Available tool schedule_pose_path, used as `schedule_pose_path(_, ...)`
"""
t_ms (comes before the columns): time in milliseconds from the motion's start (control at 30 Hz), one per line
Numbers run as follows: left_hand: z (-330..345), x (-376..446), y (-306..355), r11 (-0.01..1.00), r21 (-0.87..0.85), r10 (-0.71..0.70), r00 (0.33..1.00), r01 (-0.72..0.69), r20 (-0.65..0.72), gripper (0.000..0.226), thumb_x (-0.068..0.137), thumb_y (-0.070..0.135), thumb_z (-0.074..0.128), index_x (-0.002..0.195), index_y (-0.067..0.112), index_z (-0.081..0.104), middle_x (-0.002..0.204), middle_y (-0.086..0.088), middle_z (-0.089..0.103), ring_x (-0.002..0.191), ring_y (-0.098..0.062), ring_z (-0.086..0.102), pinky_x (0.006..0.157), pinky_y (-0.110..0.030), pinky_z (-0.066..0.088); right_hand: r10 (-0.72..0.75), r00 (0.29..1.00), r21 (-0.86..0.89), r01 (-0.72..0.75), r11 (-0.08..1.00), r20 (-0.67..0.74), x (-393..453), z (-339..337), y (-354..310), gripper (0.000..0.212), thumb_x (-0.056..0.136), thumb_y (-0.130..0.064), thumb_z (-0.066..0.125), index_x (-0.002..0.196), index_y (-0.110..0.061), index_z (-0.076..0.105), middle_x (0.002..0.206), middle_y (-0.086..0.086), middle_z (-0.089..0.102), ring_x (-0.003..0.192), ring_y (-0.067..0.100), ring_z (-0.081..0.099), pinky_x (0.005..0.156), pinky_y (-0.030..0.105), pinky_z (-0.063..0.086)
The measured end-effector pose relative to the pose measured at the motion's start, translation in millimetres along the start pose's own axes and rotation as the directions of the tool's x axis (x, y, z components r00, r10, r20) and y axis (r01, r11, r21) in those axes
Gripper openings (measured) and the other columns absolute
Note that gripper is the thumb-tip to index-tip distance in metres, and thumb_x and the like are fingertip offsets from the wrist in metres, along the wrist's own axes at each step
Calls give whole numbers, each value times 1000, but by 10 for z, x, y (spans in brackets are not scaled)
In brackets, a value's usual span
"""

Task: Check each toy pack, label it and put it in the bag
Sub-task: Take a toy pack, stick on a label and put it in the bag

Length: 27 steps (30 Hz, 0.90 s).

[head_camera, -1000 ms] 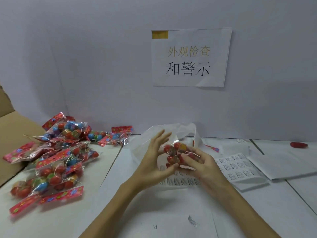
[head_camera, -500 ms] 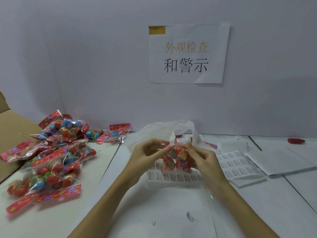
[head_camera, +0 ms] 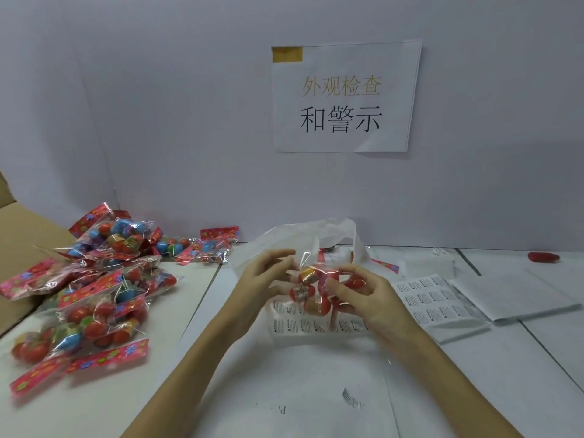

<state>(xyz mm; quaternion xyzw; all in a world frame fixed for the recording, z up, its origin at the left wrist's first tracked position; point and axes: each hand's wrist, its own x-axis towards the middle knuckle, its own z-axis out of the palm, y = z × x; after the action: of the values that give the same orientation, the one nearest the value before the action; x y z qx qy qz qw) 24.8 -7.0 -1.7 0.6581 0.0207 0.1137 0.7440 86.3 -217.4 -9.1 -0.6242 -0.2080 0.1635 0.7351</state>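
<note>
Between both hands' grip, left hand (head_camera: 265,276) and right hand (head_camera: 363,295), sits the toy pack (head_camera: 311,290).

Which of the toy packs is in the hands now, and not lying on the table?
The toy pack with mostly red balls, held up between the left hand and right hand before the clear bag. The others lie piled at left.

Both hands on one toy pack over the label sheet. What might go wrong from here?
1. The toy pack is slick clear film, pinched by the left hand and right hand; it may slip onto the label sheet.
2. The white bag behind looks limp, its mouth partly collapsed, so the pack may catch on the rim.
3. The unchecked pile lies near; a dropped pack could get mixed in.
</note>
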Motion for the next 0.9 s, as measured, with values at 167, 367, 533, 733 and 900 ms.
schedule_pose_path(167,42,-15,-27,991,134,26,1000,-28,13,29,90,39,73,98,11,78,98,-17,75,87,-24,71,72,-27,59,-18,1000,-51,19,999,12,2,-2,14,32,81,-49,77,108,-33,80,102,6,80,97,21,77,77,27,61)
schedule_pose_path(367,13,-12,-8,990,99,103,991,-95,-81,26,84,38,77,97,16,81,106,-8,76,101,-27,71,88,-37,59,-171,983,-309,144,940,-60,42,-41,119,33,85,-47,70,110,-28,81,101,-5,79,93,10,74,81,24,60)
schedule_pose_path(533,48,-20,12,943,222,286,943,-247,-169,23,79,36,82,100,28,85,99,-1,57,81,-11,52,76,-21,45,-318,942,-545,211,812,-109,14,-129,117,27,89,-59,61,93,-42,82,66,-4,71,54,11,65,53,19,49)
schedule_pose_path(733,95,-40,16,961,83,267,963,-264,-32,26,101,42,64,110,20,73,114,-11,70,96,-30,72,84,-31,58,-323,946,-334,292,896,-40,26,-88,123,35,98,-23,68,131,-35,71,115,-12,78,102,4,74,91,31,61)
schedule_pose_path(900,90,2,-68,990,-17,136,985,-138,-109,34,92,33,73,114,14,56,118,-17,62,98,-36,76,83,-41,63,-249,967,-179,255,950,56,7,-115,58,53,92,12,58,121,-29,76,120,2,77,117,23,71,93,33,60)
